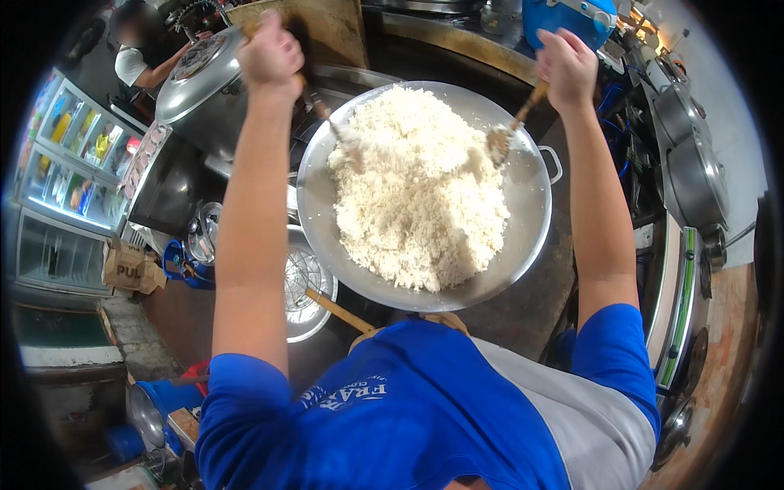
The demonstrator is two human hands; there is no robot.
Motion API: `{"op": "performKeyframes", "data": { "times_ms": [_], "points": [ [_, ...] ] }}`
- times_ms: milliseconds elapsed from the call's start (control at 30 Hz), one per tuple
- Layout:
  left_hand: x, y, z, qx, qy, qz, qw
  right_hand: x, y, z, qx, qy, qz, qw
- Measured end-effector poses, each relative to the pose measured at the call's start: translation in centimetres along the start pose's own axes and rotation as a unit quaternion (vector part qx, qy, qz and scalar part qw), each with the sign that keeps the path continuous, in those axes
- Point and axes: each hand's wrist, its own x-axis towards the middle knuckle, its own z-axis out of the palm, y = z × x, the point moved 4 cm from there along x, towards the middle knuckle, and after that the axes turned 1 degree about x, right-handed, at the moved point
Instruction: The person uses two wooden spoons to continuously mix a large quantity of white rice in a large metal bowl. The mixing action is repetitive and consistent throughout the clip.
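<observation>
A broad mound of white rice (420,196) fills most of a large, shallow metal pan (527,220) with a loop handle on its right side. At the far left, my left hand (271,59) is closed round the handle of a spatula (320,108); its lower end is blurred against the rice. My right hand (566,72), held above the pan's far right rim, grips a second brown spatula (523,114). That one's head has rice stuck to it and touches the mound's right edge.
Left of the pan are a big lidded pot (204,98) and a metal basin (314,322) with a wooden-handled strainer (339,312). A person (140,61) stands at the far left. A blue cooler (563,20) sits behind; several pots (694,175) line the right.
</observation>
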Motion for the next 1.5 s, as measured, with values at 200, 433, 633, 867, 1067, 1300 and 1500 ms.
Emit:
{"op": "performKeyframes", "data": {
  "times_ms": [200, 433, 633, 867, 1067, 1300, 1500],
  "points": [
    [-3.3, -11.2, -11.7, -0.068, 0.042, 0.007, 0.997, -4.5, 12.5, -11.9, 0.158, 0.154, 0.021, 0.975],
    [-6.8, -18.3, -7.7, -0.116, 0.051, -0.048, 0.991, -10.4, 20.7, -5.8, 0.284, 0.237, 0.145, 0.918],
    [-7.6, -12.4, 1.6, -0.031, -0.022, -0.017, 0.999, -6.1, 9.2, 3.3, 0.199, 0.078, 0.062, 0.975],
    [-4.0, -1.5, 6.7, -0.042, -0.026, 0.014, 0.999, -2.1, -3.9, 8.1, 0.052, -0.013, -0.04, 0.998],
    [-1.9, 2.6, -1.7, 0.051, -0.001, -0.027, 0.998, -0.3, -4.2, -2.1, 0.009, 0.032, 0.025, 0.999],
    [-12.4, -14.1, -14.7, -0.164, 0.164, -0.076, 0.97, -16.1, 13.0, -11.4, 0.073, 0.405, 0.134, 0.901],
    [-11.2, -13.7, -2.7, -0.06, 0.046, -0.095, 0.993, -11.8, 11.4, 1.2, 0.149, 0.192, 0.102, 0.965]
  ]
}}
